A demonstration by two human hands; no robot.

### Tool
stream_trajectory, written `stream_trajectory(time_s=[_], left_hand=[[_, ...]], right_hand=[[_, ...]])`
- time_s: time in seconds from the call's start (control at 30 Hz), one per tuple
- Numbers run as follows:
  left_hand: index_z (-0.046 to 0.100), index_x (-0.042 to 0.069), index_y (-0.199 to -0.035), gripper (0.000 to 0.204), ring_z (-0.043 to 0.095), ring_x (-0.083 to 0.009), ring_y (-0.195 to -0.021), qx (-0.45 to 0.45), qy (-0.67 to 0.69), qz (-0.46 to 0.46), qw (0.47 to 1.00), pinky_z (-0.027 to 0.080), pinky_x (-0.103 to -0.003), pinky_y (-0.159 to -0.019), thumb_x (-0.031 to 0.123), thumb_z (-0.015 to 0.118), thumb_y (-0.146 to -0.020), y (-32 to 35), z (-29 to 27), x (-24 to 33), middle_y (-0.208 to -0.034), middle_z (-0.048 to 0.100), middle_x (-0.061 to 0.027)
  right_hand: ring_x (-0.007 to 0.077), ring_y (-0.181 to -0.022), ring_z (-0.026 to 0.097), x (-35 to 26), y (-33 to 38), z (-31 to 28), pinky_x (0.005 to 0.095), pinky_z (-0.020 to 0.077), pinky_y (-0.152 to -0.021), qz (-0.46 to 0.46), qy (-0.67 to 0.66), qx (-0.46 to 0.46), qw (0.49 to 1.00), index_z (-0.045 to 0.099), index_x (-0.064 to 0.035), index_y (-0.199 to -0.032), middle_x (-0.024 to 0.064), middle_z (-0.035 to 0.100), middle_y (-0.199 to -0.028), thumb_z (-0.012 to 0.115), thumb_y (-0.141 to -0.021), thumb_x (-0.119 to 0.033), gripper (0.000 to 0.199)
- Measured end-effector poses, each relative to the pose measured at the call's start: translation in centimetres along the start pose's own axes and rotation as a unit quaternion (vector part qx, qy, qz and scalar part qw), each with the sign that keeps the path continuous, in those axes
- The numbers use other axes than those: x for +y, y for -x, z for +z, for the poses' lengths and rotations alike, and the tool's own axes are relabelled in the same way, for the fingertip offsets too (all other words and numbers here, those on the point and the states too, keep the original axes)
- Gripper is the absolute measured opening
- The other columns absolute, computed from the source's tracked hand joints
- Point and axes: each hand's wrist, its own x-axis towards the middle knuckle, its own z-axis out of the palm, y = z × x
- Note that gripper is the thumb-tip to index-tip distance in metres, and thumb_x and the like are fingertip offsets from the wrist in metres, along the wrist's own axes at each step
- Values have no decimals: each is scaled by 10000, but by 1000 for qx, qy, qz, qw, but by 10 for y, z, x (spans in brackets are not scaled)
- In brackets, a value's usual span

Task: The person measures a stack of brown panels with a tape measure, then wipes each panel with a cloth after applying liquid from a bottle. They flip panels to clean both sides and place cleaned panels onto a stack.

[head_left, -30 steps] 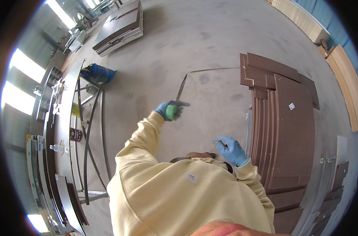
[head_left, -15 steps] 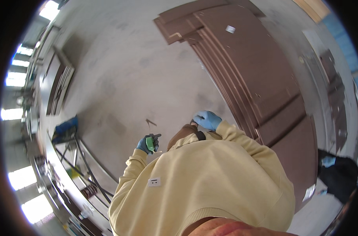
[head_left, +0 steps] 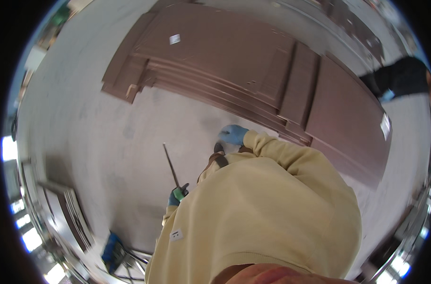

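Observation:
My left hand (head_left: 174,197), in a blue glove with dark fingers, is closed around a green-handled tool (head_left: 179,193). A long, thin, dark strip (head_left: 170,163) juts from it, away from my body over the floor; the tool's exact kind is not clear. In front of my waist is my right hand (head_left: 233,135), also gloved in blue, its fingers curled in, with nothing seen in them. The nearest things to it are my dark shoe (head_left: 219,147) and the stack of brown panels (head_left: 225,47), which it does not touch.
A narrower brown panel (head_left: 298,85) and another broad one (head_left: 350,118) lie at the stack's right end. Upper right, a person's dark-clothed arm (head_left: 397,78) shows. Leaning boards (head_left: 66,213) and a blue item on a metal frame (head_left: 112,251) are at lower left.
My view has swung to the right, so the brown panels now lie across the front. The strip from the green tool now shows longer and straighter. Both hands stay near my waist.

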Motion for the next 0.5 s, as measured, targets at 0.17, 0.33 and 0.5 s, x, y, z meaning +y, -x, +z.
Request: stream_trajectory(time_s=[0.17,0.33,0.5], left_hand=[[609,41,-1421,480,532,-168,-672,-22,-35,75,996,460,-360,-580,261,507,-1007,-6,13,78,-789,580,-15],[581,63,-1466,491,503,-142,-616,64,-116,164,977,414,-287,-514,211,515,-1002,2,103,150,-745,523,13],[568,45,-1466,493,497,-136,-588,-85,-213,226,947,409,-273,-494,257,564,-1022,-33,199,197,-727,525,8]], right_hand=[[383,-1116,679,35,-5,-3,453,504,-995,52,-38,108,992,741,-54,-1166,194,737,-1190,596,-944,-456,482],[386,-1193,655,77,-18,17,448,482,-1066,82,-80,155,981,735,-72,-1229,195,714,-1263,589,-943,-459,503],[384,-1210,646,108,-20,18,449,477,-1072,61,-58,169,982,735,-82,-1227,186,711,-1271,587,-943,-456,492]])
